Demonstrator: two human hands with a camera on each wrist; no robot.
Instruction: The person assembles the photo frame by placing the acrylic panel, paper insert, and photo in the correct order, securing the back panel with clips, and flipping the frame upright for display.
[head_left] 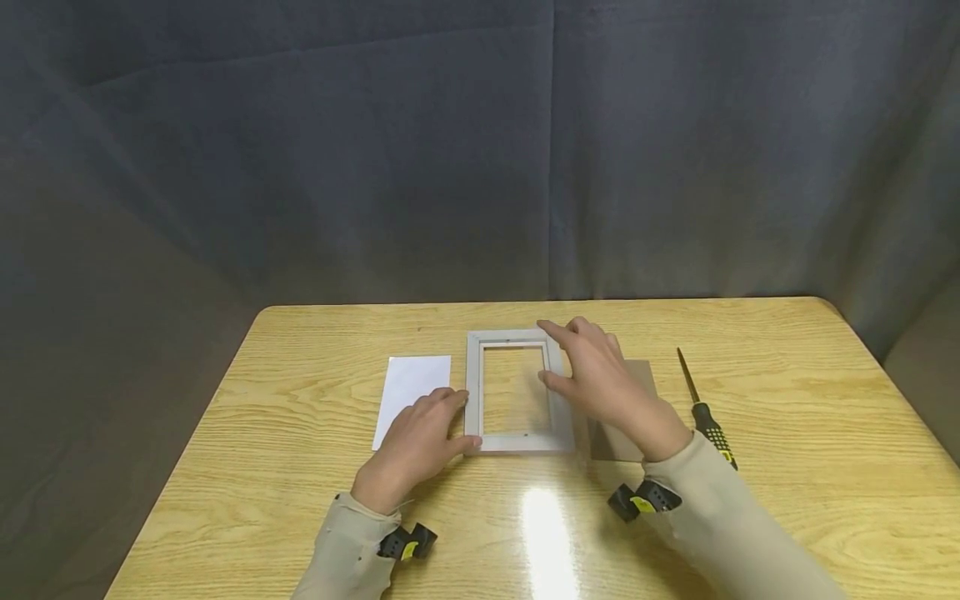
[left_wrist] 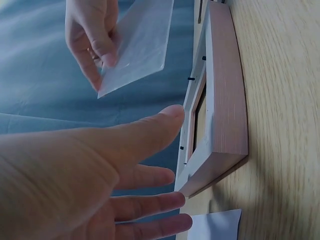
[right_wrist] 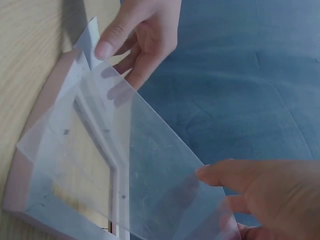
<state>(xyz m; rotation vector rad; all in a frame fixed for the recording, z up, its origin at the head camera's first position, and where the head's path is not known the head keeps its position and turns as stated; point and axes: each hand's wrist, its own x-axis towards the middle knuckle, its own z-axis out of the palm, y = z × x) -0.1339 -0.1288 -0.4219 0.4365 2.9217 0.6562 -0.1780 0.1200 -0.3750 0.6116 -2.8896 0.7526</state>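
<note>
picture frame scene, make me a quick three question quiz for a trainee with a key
1. Which hand holds the clear sheet?
2. True or false: in the head view, the white paper lies left of the frame.
3. Which lies farthest right on the table?
a) white paper
b) black-handled tool
c) frame

Key: 1. the right hand; 2. true; 3. b

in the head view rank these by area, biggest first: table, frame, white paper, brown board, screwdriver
1. Table
2. Frame
3. White paper and brown board: both partly covered, too alike to rank
4. Screwdriver
</note>
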